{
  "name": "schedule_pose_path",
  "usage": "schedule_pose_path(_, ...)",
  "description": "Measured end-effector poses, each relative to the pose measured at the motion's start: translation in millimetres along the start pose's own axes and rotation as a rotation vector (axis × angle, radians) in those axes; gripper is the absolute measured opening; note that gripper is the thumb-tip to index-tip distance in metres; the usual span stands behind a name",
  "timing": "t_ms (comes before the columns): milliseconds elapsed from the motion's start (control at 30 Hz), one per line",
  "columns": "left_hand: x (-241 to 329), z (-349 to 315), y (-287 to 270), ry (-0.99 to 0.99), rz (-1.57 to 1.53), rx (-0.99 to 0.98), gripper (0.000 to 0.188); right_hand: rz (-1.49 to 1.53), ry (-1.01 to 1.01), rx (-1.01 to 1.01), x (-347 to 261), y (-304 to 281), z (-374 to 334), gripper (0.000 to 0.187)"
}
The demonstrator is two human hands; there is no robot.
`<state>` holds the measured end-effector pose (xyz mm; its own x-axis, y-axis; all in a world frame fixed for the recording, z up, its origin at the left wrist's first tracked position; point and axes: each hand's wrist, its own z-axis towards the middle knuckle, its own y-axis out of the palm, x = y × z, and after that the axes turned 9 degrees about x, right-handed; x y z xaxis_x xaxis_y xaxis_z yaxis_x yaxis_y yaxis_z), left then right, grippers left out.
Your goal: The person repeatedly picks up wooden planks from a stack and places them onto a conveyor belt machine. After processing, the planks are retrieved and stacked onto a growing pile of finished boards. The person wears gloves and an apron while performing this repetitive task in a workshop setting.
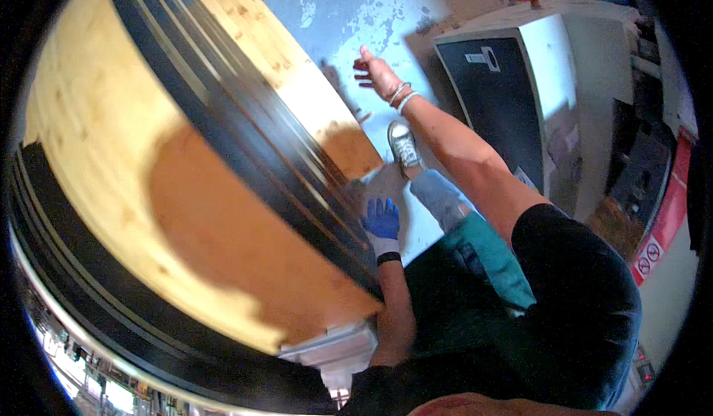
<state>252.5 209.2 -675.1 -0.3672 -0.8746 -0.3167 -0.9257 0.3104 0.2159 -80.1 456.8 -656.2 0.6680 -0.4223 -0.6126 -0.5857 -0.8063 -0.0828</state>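
My left hand (381, 221) wears a blue-and-white glove, with a black band at the wrist. Its fingers stretch forward beside the edge of a long set of dark rails (260, 137), and I cannot tell whether they touch it. Nothing shows in its grasp. My right hand (381, 78) is bare, with bracelets on the wrist. It reaches out over the floor with fingers apart and holds nothing. Left of the rails lies a broad pale wooden surface (96, 96), partly in shadow. A wooden board (271, 52) runs along their far side.
A pale cabinet (553, 59) with a dark front panel stands to the right. My sneaker (403, 147) rests on the worn blue-grey floor (334, 7). At the far right is a red strip (657, 223) with prohibition signs. A second dark rail band (126, 327) curves along the lower left.
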Motion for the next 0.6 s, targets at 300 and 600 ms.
schedule_pose_path(300,19,114,82,0.221,-0.165,-0.313,0.053,-0.29,0.001,-0.235,67,73,91,0.079)
schedule_pose_path(600,19,122,88,0.286,-0.212,-0.401,0.052,-0.255,0.012,-0.328,60,108,109,0.074)
